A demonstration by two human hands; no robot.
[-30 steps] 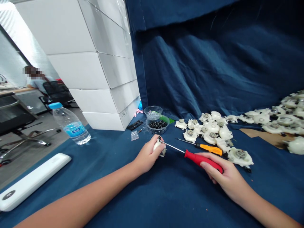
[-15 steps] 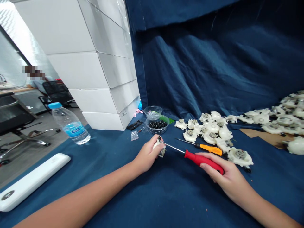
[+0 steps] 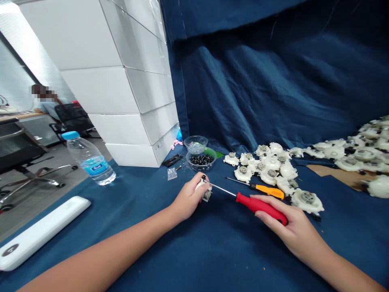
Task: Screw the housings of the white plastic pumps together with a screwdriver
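Observation:
My left hand [image 3: 189, 197] is closed around a small white plastic motor housing [image 3: 207, 195], with its metal end showing past my fingers. My right hand [image 3: 285, 226] grips a red-handled screwdriver [image 3: 260, 208]. The screwdriver's thin steel shaft reaches across to the top of the housing, beside my left fingertips, and the tip is hidden there. An orange-handled screwdriver [image 3: 267, 191] lies on the blue cloth just above the red handle. Next to my right hand sits a heap of similar white housings [image 3: 270, 170] with metal centres.
Two clear bowls, one of black small parts [image 3: 200, 160] and one of metal bits [image 3: 195, 144], stand at the back. A water bottle [image 3: 91, 159], a white flat bar [image 3: 42, 231], stacked white boxes [image 3: 130, 101] and a cardboard piece [image 3: 340, 176] surround the blue cloth. A seated person [image 3: 45, 101] is beyond.
My right hand has turned the red screwdriver slightly, its handle end shifting down and right. The left hand and housing have barely moved.

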